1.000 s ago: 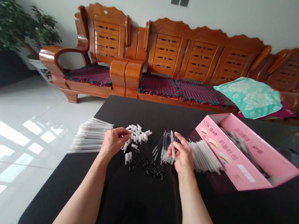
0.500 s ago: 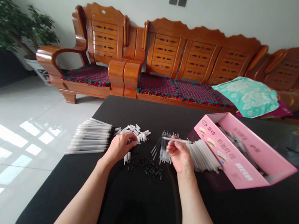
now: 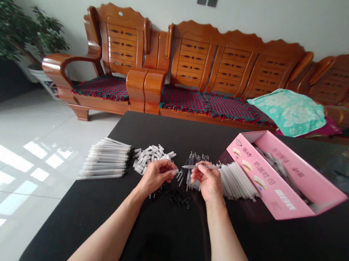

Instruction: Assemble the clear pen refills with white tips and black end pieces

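Note:
My right hand (image 3: 208, 182) grips a pen (image 3: 190, 166) with a pale barrel, held nearly level with its tip towards the left. My left hand (image 3: 158, 175) is closed in a pinch on a small white pen cap (image 3: 176, 171), a short way from the pen's tip and apart from it. Behind the left hand lies a pile of white caps (image 3: 147, 155). Small black plugs (image 3: 179, 198) are scattered in front of the hands. Thin pen refills (image 3: 184, 174) lie beyond and beside the right hand, with a row of pale barrels (image 3: 239, 182) to its right.
Capped white pens (image 3: 106, 159) lie in a stack at the left of the black table (image 3: 170, 240). At the right stands an open pink box (image 3: 271, 185) with grey items inside. A wooden sofa (image 3: 192, 62) is behind the table.
My left hand has moved right from the cap pile towards the pen, carrying a cap. My right hand has shifted slightly left and down, tilting the pen's tip lower.

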Tool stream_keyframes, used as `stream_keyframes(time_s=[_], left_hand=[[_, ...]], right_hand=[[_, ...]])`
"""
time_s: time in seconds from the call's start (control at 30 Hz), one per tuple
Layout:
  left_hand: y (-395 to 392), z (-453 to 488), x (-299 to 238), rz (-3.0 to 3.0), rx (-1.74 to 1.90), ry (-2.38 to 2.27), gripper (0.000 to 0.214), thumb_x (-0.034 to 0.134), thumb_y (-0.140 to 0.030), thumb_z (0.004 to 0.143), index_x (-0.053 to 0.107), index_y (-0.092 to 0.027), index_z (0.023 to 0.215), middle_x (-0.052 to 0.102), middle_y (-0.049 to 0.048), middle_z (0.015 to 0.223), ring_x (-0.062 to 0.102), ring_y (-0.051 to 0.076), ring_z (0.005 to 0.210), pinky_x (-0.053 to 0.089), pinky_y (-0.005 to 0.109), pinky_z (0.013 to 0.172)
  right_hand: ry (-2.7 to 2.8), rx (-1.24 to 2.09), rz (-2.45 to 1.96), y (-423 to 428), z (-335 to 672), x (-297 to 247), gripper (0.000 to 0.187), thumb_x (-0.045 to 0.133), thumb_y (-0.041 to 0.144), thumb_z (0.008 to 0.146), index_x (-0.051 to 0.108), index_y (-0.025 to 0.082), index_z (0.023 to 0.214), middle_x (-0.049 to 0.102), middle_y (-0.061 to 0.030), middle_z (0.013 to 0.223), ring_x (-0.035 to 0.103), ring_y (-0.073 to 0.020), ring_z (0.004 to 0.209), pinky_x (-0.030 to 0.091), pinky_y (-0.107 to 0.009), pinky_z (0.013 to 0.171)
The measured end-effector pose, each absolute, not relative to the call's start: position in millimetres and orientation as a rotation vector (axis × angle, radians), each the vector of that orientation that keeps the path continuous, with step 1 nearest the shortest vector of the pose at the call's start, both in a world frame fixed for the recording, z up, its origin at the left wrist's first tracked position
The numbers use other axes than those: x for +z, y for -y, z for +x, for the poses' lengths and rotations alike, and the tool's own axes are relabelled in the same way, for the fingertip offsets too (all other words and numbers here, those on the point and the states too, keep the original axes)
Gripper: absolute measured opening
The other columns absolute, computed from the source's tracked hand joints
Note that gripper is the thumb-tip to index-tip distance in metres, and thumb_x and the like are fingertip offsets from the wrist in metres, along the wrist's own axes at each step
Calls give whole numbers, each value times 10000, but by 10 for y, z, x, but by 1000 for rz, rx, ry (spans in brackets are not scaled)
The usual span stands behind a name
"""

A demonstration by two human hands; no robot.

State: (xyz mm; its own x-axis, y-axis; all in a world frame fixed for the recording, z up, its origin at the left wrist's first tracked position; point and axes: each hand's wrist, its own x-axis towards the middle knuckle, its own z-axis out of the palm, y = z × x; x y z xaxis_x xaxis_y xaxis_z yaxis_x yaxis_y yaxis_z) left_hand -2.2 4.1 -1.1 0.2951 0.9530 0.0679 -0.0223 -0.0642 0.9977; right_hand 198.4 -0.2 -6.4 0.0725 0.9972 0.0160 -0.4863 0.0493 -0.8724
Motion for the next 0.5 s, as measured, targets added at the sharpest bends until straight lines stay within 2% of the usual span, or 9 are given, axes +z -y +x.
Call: stream_keyframes(time_s=[0.33, 0.5], left_hand=[[-1, 36, 24, 1364, 1008, -958, 307, 726, -411, 756, 691, -125, 861, 638, 38, 695, 585, 131, 564, 476, 237, 540], [-4, 42, -9, 1312, 961, -1001, 344, 724, -433, 761, 710, -114, 887, 632, 30, 620, 577, 127, 502, 472, 232, 497]], right_hand=[[900, 1417, -911, 26, 1920, -58, 165, 754, 297, 730, 680, 162, 788, 710, -23, 608, 631, -137, 445, 493, -202, 379], [901, 1416, -901, 29, 1926, -58, 165, 753, 300, 735, 682, 162, 792, 714, -25, 618, 639, -138, 456, 506, -204, 387]])
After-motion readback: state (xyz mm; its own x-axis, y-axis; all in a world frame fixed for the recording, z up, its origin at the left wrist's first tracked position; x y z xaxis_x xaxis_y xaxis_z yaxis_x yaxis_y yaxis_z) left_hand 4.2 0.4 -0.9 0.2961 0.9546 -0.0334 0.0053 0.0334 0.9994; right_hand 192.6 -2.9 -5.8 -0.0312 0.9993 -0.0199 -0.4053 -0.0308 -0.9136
